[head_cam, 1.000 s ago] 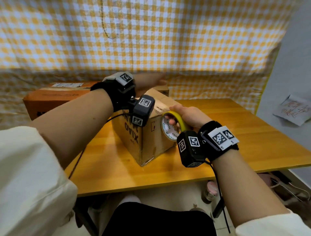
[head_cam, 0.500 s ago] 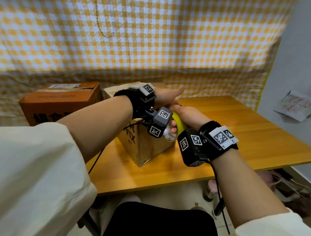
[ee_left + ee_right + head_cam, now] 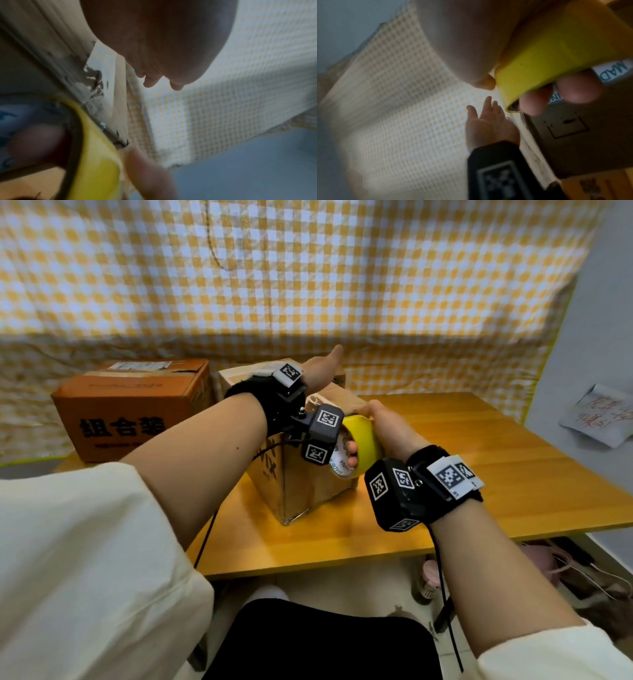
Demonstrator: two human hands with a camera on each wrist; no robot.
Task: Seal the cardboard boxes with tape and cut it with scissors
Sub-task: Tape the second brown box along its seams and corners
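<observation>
Right hand (image 3: 390, 429) has the tape (image 3: 363, 446) roll, fingers (image 3: 578, 92) hooked through the core and thumb on the yellow outside, so that grip is clamped on the roll. The roll sits against the near top edge of the box (image 3: 298, 491). Left hand (image 3: 322, 368) is just above and behind that grip, flat on the box top with fingers straight and spread, holding nothing.

The box stands on a yellowish wood counter (image 3: 479, 460), turned so one corner points at the person. A second box (image 3: 133, 409), orange with black characters, is well left of the grip, at the counter's back. Yellow and white checked cloth (image 3: 308, 275) covers the whole back wall. Far right of the grip there's a grey wall with a handwritten note (image 3: 599, 416). Some pinkish stuff lies under the counter, too blurry to tell.
</observation>
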